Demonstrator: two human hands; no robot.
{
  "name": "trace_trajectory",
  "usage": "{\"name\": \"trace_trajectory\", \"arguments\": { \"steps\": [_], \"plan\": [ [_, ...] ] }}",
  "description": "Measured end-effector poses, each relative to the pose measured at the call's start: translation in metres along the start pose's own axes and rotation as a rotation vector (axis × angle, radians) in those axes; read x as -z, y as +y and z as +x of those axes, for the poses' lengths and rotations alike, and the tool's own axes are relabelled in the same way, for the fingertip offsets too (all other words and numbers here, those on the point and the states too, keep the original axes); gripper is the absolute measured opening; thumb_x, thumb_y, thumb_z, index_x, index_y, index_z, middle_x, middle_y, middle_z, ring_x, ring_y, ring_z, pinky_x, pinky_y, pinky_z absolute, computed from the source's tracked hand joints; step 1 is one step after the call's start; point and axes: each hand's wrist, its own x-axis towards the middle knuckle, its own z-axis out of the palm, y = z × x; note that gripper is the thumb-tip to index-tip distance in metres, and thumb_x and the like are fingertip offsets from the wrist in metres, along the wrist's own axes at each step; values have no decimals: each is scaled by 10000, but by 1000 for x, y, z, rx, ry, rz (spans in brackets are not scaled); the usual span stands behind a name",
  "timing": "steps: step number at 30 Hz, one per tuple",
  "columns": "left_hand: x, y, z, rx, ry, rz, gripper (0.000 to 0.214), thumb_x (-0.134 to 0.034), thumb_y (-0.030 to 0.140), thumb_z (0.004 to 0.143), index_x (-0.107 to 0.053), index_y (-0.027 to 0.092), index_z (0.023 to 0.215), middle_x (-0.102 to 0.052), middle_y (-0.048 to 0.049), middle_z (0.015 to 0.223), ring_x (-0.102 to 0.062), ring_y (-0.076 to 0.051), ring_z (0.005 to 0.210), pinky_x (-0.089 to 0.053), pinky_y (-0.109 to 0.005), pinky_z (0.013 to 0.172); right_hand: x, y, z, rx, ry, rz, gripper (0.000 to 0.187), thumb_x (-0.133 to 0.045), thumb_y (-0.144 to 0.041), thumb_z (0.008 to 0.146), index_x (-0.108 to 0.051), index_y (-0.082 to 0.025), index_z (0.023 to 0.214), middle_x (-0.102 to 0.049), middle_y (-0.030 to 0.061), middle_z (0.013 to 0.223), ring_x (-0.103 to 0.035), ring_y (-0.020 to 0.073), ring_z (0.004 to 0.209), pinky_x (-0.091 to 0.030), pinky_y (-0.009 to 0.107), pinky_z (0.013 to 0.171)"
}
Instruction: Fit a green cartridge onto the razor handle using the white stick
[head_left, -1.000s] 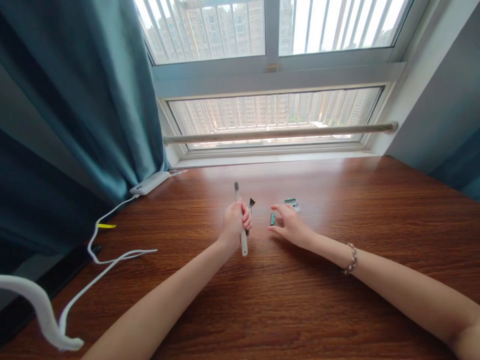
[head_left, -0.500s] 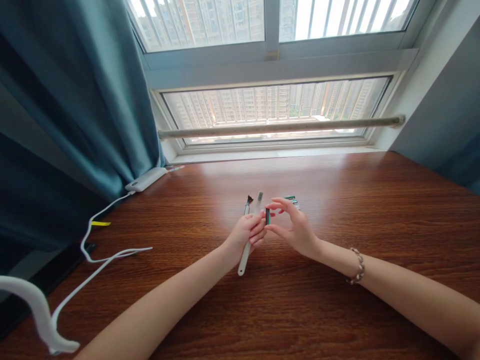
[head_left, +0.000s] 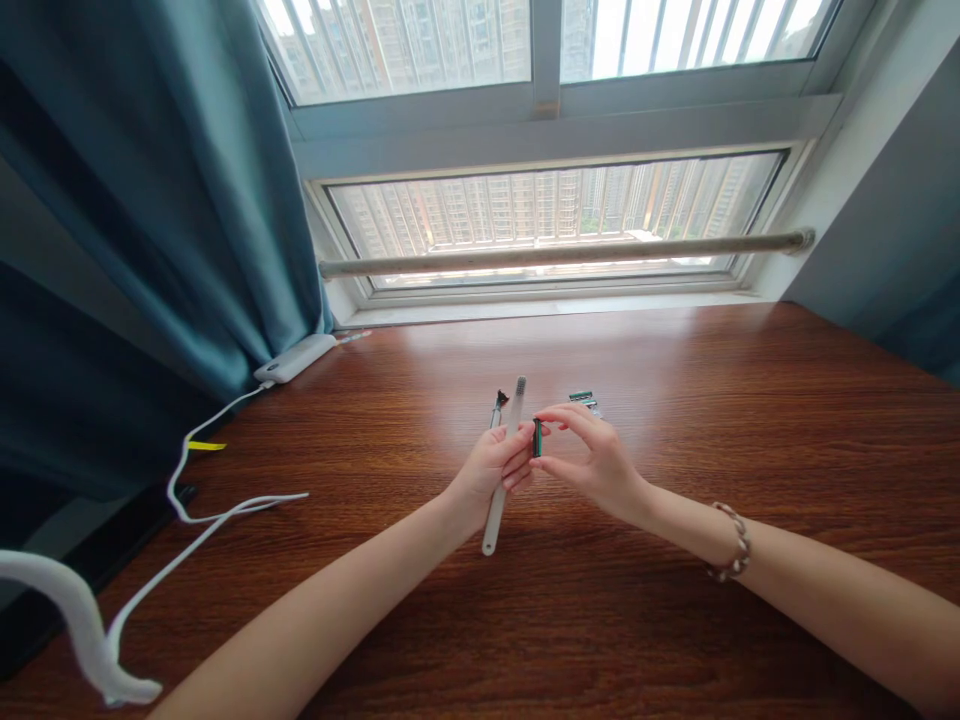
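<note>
My left hand (head_left: 491, 470) is closed round a white toothbrush (head_left: 501, 492), which points up and away over the wooden desk (head_left: 675, 620). Its bristle head stands just left of my right hand. Between thumb and fingertips, my right hand (head_left: 592, 458) pinches a small green and black razor cartridge (head_left: 537, 437), held upright right beside the left fingers. A razor handle (head_left: 496, 407) lies on the desk just behind my left hand. Beyond my right hand, more green razor cartridges (head_left: 585, 400) rest on the wood.
A white power bank (head_left: 294, 358) sits at the desk's back left under the teal curtain (head_left: 150, 200), with a white cable (head_left: 210, 510) trailing toward the front left edge. A window with a rail (head_left: 562, 255) runs along the back.
My right hand lifted the razor cartridge off the desk and brought it next to the left hand. The toothbrush tilted right, its head now nearer the cartridge.
</note>
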Motion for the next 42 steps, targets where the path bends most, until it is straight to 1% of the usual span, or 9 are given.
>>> {"name": "trace_trajectory", "arguments": {
  "steps": [2, 4, 9, 13, 18, 25, 33, 37, 42],
  "plan": [
    [-2, 0, -1, -12, 2, 43, 265, -555, 385, 770, -537, 124, 724, -216, 105, 355, -187, -22, 306, -184, -167, 347, 3, -1, 2, -56, -12, 72, 372, -690, -286, 651, -569, -216, 996, -582, 55, 966, -503, 193, 929, -403, 355, 834],
    [-4, 0, -2, -33, -8, 91, 315, -501, 438, 791, -541, 126, 771, -230, 100, 362, -193, -32, 310, -173, -177, 348, 7, 2, 2, -203, -40, 253, 372, -699, -281, 640, -582, -229, 990, -581, 45, 973, -509, 180, 915, -404, 342, 822],
    [-9, -1, -6, -62, -30, 239, 422, -286, 472, 863, -537, 133, 876, -285, 73, 384, -220, -64, 349, -183, -196, 367, 20, 23, -10, -670, -88, 1011, 326, -658, -311, 690, -595, -273, 1007, -571, 23, 1052, -552, 128, 870, -416, 285, 775],
    [-11, -3, -11, -123, -52, 421, 352, -316, 418, 870, -504, 132, 787, -313, 63, 415, -250, -66, 385, -205, -204, 396, 24, 31, -20, -754, -76, 1276, 313, -645, -325, 707, -604, -254, 1008, -557, 26, 1110, -555, 132, 892, -413, 281, 791],
    [-13, -8, -14, -152, -71, 583, 303, -384, 415, 854, -430, 148, 720, -357, 60, 464, -287, -55, 403, -226, -192, 394, 24, 25, -21, -740, -119, 1366, 285, -648, -311, 712, -609, -254, 989, -618, 24, 1004, -553, 142, 925, -391, 301, 839],
    [-10, -13, -10, -136, -40, 497, 289, -364, 424, 859, -384, 169, 724, -324, 74, 477, -258, -47, 367, -229, -162, 320, 24, 21, -22, -753, -99, 1348, 305, -659, -295, 704, -612, -251, 1002, -630, 23, 993, -568, 127, 887, -403, 273, 793],
    [-13, -12, -13, -100, -70, 415, 284, -384, 408, 860, -372, 166, 712, -298, 81, 463, -230, -35, 365, -194, -156, 336, 24, 16, -21, -777, -81, 1320, 325, -680, -317, 677, -617, -262, 991, -652, 17, 903, -573, 121, 865, -396, 272, 790],
    [-13, -13, -13, -40, -144, 413, 278, -399, 419, 849, -388, 165, 736, -295, 81, 472, -218, -36, 366, -185, -164, 335, 23, 19, -21, -768, -87, 1311, 305, -684, -310, 669, -625, -256, 963, -638, 22, 953, -569, 138, 880, -395, 296, 811],
    [-17, -12, -16, -73, -67, 478, 303, -401, 445, 838, -376, 168, 717, -305, 77, 471, -234, -43, 376, -203, -175, 350, 23, 21, -23, -774, -87, 1317, 301, -672, -316, 682, -618, -276, 976, -643, 11, 900, -570, 130, 867, -402, 284, 800]
  ]
}}
